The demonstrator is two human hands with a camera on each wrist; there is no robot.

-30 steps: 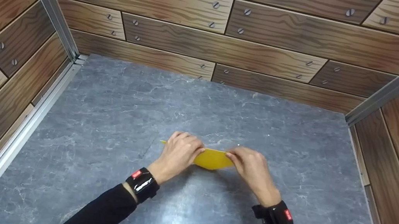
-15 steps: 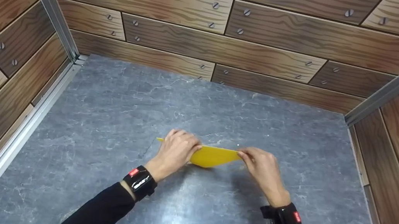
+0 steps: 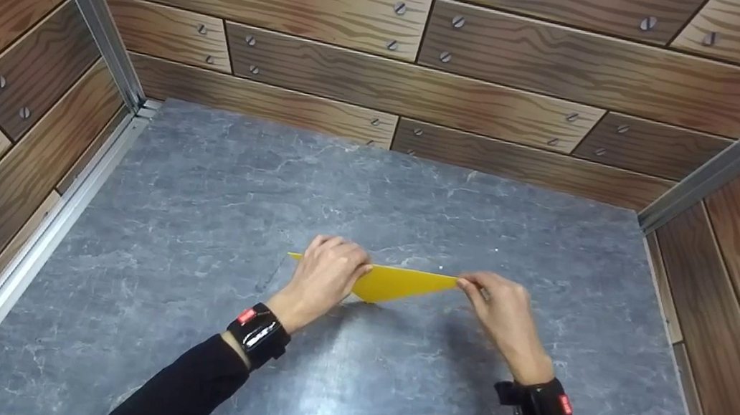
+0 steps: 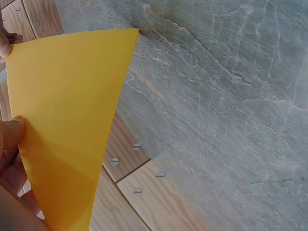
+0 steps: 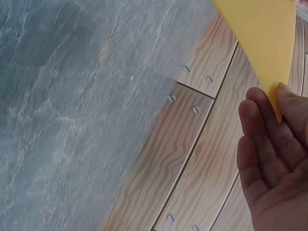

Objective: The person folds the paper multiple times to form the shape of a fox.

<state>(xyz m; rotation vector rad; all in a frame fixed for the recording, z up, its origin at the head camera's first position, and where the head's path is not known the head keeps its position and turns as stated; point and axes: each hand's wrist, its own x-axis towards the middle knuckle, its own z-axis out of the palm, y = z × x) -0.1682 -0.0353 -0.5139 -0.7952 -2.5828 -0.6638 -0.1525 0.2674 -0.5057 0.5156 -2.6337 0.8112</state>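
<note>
A sheet of yellow paper hangs between the hands above the grey surface, its upper edge nearly straight and its lower edge coming to a point. My left hand pinches the upper edge, thumb on the near face, and a paper tip pokes out on its far left. The left wrist view shows the broad yellow face beside the left hand's thumb. My right hand pinches the right corner between thumb and fingers. In the right wrist view this narrow corner lies between thumb and index finger. Part of the paper is hidden behind the left hand.
The grey marbled tabletop spreads below the hands. Wood-patterned panels enclose it at the back and both sides, with metal rails at the corners. Tiny white specks lie beyond the right hand.
The right hand has moved to the right, farther from the left hand, and now holds the paper's corner. More of the sheet shows between them. The left hand has shifted slightly left and away.
</note>
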